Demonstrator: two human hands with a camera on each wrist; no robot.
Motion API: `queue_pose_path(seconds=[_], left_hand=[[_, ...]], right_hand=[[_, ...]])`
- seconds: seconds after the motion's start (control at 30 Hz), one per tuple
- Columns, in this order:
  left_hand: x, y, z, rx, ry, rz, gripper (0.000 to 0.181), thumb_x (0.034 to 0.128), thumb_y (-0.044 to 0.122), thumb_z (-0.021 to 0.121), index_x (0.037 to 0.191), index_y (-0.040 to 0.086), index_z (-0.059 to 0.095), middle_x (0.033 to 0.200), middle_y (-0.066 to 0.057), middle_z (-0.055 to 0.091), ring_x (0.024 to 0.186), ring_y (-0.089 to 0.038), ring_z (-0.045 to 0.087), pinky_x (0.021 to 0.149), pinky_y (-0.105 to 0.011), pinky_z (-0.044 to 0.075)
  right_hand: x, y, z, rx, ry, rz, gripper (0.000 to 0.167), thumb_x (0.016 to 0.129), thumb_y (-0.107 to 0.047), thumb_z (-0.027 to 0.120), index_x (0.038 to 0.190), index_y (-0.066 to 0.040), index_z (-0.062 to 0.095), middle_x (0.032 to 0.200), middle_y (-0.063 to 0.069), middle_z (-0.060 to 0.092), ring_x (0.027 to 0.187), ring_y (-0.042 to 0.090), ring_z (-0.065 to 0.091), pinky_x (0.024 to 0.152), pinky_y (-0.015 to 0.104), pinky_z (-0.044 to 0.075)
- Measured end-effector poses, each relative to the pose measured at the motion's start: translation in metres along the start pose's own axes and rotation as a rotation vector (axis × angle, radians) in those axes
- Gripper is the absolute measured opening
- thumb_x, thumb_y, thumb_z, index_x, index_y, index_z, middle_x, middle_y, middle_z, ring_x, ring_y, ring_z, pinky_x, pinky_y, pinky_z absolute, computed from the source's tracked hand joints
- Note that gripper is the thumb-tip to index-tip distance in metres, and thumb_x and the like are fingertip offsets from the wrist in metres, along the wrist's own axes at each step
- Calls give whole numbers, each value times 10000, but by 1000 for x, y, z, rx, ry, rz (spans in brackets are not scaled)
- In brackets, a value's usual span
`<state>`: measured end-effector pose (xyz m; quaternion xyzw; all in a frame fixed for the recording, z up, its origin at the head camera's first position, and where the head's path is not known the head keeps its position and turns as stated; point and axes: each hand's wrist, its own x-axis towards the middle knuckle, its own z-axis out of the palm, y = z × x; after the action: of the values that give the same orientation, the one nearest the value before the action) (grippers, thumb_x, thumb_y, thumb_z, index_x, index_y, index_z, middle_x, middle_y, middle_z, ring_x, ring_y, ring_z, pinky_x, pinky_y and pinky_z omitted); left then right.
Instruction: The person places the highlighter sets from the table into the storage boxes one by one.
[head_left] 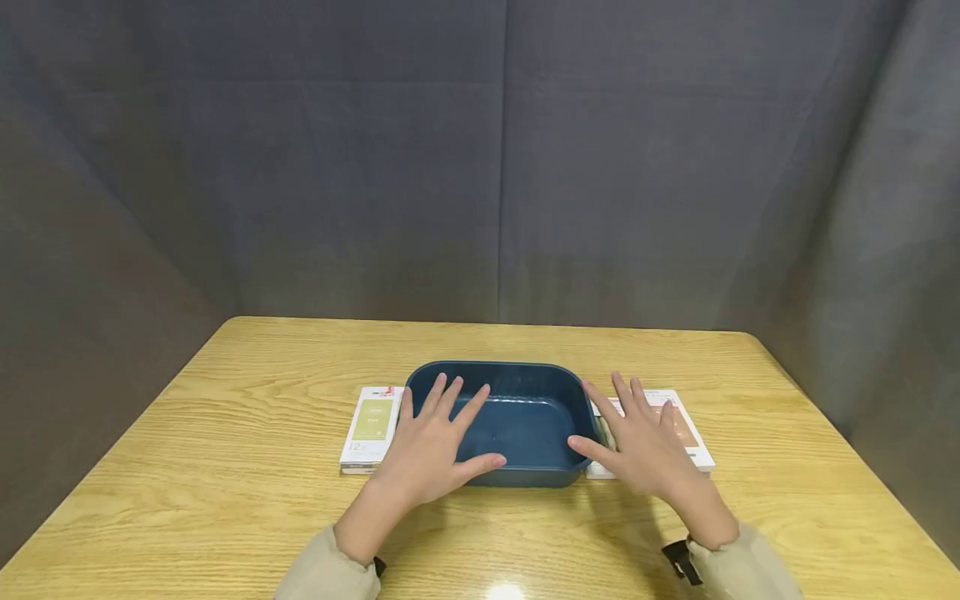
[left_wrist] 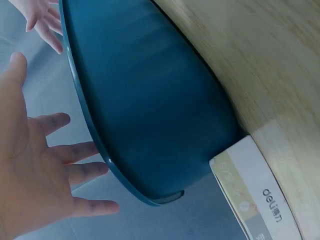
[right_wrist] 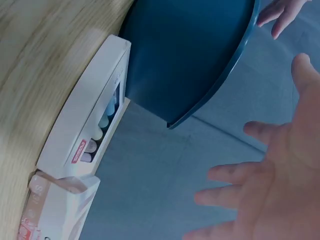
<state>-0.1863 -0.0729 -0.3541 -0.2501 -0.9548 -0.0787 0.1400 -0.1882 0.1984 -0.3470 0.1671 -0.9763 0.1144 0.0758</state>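
One dark-blue plastic basin (head_left: 525, 429) is placed centrally on the wood-grain table (head_left: 187, 467), flanked by a deli-labelled box (left_wrist: 265, 195) and a windowed white box (right_wrist: 82, 112), apparently for two-sided reach. Left hand (head_left: 426, 454), right hand (head_left: 643, 443): held above its ends, fingers spread, nothing gripped.

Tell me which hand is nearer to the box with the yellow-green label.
Left. The left hand is just right of the box; the right hand is across the blue bin.
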Motion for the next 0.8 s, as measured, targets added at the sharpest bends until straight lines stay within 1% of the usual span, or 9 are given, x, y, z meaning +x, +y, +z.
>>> queue_pose_path(seconds=[0.1, 0.2, 0.23, 0.33, 0.4, 0.5, 0.6, 0.73, 0.8], left_hand=[[-1, -2, 0, 10, 14, 10, 805, 796, 717, 318, 1420, 211, 272, 1391, -149, 315, 1305, -308, 184, 955, -615, 149], [-2, -3, -1, 14, 32, 24, 792, 805, 702, 331, 1417, 202, 282, 1377, -139, 342, 1298, -297, 214, 957, -600, 173], [-2, -4, 0, 13, 40, 32, 789, 807, 696, 338, 1414, 195, 291, 1370, -138, 353, 1295, -295, 224, 955, -598, 183], [-2, -5, 0, 9, 63, 53, 776, 814, 678, 360, 1403, 175, 318, 1350, -135, 383, 1282, -295, 257, 947, -593, 209], [-3, -6, 1, 3, 72, 64, 764, 819, 665, 373, 1397, 166, 332, 1338, -132, 399, 1275, -291, 272, 940, -591, 224], [-3, -8, 1, -20, 81, 75, 743, 831, 636, 397, 1390, 150, 344, 1328, -130, 412, 1267, -287, 290, 933, -584, 246], [-5, -8, 2, -59, 74, 81, 729, 843, 609, 411, 1392, 135, 338, 1329, -124, 412, 1263, -279, 299, 934, -568, 262], [-7, -9, 3, -123, 65, 97, 723, 857, 595, 396, 1386, 106, 341, 1331, -118, 412, 1258, -272, 310, 948, -538, 268], [-7, -9, 3, -161, 66, 105, 717, 864, 593, 381, 1381, 97, 348, 1327, -117, 417, 1254, -270, 317, 957, -522, 264]], right_hand=[[2, 4, 0, 27, 26, -13, 742, 838, -581, 461, 1423, -176, 249, 1405, 249, 211, 1271, 435, 164, 864, 705, 134], [3, 9, 0, 77, 60, -29, 730, 841, -545, 494, 1411, -141, 279, 1371, 251, 286, 1236, 419, 267, 847, 659, 252], [4, 11, 0, 103, 71, -35, 728, 841, -529, 510, 1407, -129, 288, 1358, 244, 312, 1218, 412, 301, 839, 629, 293], [6, 17, 1, 224, 82, -60, 725, 841, -461, 559, 1396, -77, 296, 1346, 223, 347, 1200, 396, 336, 861, 558, 338], [7, 21, 3, 324, 75, -70, 719, 842, -406, 587, 1390, -46, 293, 1334, 216, 366, 1187, 391, 356, 844, 510, 380], [9, 27, 4, 462, 53, -67, 692, 847, -323, 611, 1380, -16, 294, 1299, 231, 399, 1149, 389, 404, 817, 476, 419], [10, 31, 5, 551, 34, -41, 663, 843, -268, 626, 1366, -6, 313, 1217, 253, 459, 1054, 374, 489, 714, 403, 481], [11, 36, 7, 659, -5, -7, 654, 838, -225, 636, 1355, 17, 316, 1145, 261, 502, 983, 331, 535, 697, 326, 485], [12, 38, 8, 713, -28, 7, 652, 841, -205, 633, 1355, 29, 306, 1113, 245, 518, 966, 316, 539, 692, 316, 481]])
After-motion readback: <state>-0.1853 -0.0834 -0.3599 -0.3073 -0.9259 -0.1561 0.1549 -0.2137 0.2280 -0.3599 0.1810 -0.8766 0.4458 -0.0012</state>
